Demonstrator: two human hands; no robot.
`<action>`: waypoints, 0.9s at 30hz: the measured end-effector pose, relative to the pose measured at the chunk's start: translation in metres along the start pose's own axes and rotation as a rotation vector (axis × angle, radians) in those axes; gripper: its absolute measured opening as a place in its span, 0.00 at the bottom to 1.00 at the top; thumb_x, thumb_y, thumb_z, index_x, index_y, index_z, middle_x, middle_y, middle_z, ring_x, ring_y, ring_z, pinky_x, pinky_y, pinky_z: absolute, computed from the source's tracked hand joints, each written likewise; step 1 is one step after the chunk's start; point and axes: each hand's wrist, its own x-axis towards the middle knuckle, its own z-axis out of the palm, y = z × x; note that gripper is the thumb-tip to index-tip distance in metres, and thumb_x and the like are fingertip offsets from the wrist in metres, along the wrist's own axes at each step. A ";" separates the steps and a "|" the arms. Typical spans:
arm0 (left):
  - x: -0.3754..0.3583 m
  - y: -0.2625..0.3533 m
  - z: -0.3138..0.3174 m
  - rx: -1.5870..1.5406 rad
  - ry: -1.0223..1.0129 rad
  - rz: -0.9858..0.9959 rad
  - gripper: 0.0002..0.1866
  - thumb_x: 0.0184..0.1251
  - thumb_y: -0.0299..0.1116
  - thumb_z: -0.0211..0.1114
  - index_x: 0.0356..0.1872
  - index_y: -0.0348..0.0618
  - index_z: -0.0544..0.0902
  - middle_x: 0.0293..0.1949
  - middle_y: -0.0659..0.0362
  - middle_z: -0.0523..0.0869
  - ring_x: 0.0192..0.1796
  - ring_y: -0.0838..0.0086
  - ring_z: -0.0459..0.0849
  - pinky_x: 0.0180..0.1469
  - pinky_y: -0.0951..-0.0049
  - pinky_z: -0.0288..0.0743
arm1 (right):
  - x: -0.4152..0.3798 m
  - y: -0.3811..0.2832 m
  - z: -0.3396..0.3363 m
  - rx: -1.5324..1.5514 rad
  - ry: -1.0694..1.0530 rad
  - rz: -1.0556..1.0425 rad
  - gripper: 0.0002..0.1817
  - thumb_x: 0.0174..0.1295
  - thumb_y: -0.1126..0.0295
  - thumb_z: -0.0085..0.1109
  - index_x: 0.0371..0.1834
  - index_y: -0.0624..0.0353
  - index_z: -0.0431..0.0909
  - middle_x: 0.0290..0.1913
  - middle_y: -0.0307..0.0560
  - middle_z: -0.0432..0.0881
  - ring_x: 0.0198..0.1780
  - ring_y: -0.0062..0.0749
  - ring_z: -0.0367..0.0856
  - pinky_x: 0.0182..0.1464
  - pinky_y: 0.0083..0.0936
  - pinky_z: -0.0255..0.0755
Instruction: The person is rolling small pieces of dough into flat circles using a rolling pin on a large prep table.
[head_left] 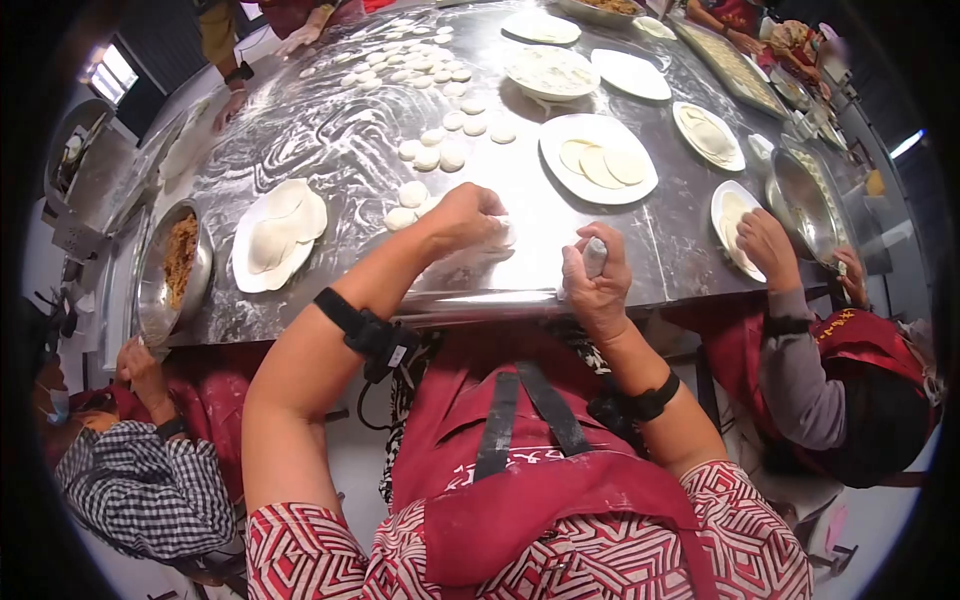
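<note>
My left hand [468, 218] is closed over the steel table, its fingertips pinching the edge of a small pale dough round [508, 233]. To the right, my right hand [598, 280] curls around a short rolling pin [596, 257], of which only a greyish, floury end shows. Just left of my left hand lie several flattened dough pieces [412, 194], partly behind my wrist. Beyond my right hand sits a white plate [560, 178] with a few rolled dough wrappers [622, 165] overlapping on it.
Flour and more dough pieces [405, 68] cover the far table [330, 150]. A bowl of filling [180, 262] and a plate of wrappers [275, 245] stand left. A floury white bowl [550, 72] is at the back. Co-workers' hands [768, 250] work on both sides.
</note>
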 end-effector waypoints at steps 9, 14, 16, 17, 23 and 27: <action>-0.025 -0.019 0.007 -0.126 0.062 -0.085 0.12 0.51 0.26 0.64 0.38 0.34 0.83 0.35 0.50 0.86 0.38 0.67 0.84 0.44 0.71 0.76 | 0.015 0.016 0.013 -0.082 -0.002 -0.025 0.19 0.51 0.82 0.55 0.47 0.57 0.67 0.35 0.46 0.76 0.25 0.31 0.77 0.27 0.25 0.71; -0.020 -0.043 0.023 0.107 0.099 0.066 0.12 0.51 0.27 0.65 0.39 0.36 0.84 0.36 0.49 0.86 0.38 0.63 0.85 0.44 0.68 0.77 | 0.008 0.010 0.008 -0.035 0.014 0.015 0.16 0.54 0.81 0.58 0.45 0.58 0.70 0.35 0.42 0.75 0.29 0.23 0.76 0.30 0.22 0.71; -0.020 -0.036 0.020 0.156 0.117 0.058 0.12 0.52 0.28 0.65 0.38 0.37 0.85 0.34 0.48 0.86 0.38 0.62 0.85 0.43 0.67 0.77 | 0.015 0.019 0.016 -0.056 0.031 -0.016 0.16 0.54 0.81 0.58 0.45 0.58 0.69 0.35 0.43 0.76 0.28 0.25 0.76 0.30 0.23 0.71; -0.019 -0.034 0.018 0.186 0.112 0.064 0.12 0.52 0.28 0.65 0.38 0.36 0.85 0.34 0.48 0.86 0.38 0.61 0.85 0.43 0.67 0.76 | 0.023 0.031 0.025 -0.068 0.049 -0.050 0.16 0.54 0.80 0.58 0.45 0.58 0.69 0.35 0.44 0.76 0.27 0.25 0.76 0.29 0.23 0.71; -0.004 -0.019 0.006 0.240 -0.016 -0.009 0.13 0.50 0.30 0.67 0.37 0.36 0.85 0.32 0.45 0.85 0.37 0.59 0.85 0.42 0.67 0.76 | 0.052 0.035 0.045 -0.092 0.021 -0.010 0.16 0.54 0.77 0.58 0.45 0.58 0.67 0.26 0.57 0.76 0.26 0.50 0.79 0.29 0.35 0.71; -0.008 -0.037 0.010 0.379 0.043 0.139 0.12 0.47 0.29 0.68 0.34 0.35 0.83 0.32 0.48 0.85 0.36 0.62 0.84 0.41 0.67 0.75 | 0.013 0.022 0.017 -0.071 0.032 -0.016 0.15 0.55 0.78 0.58 0.46 0.58 0.68 0.28 0.48 0.76 0.25 0.29 0.77 0.28 0.25 0.70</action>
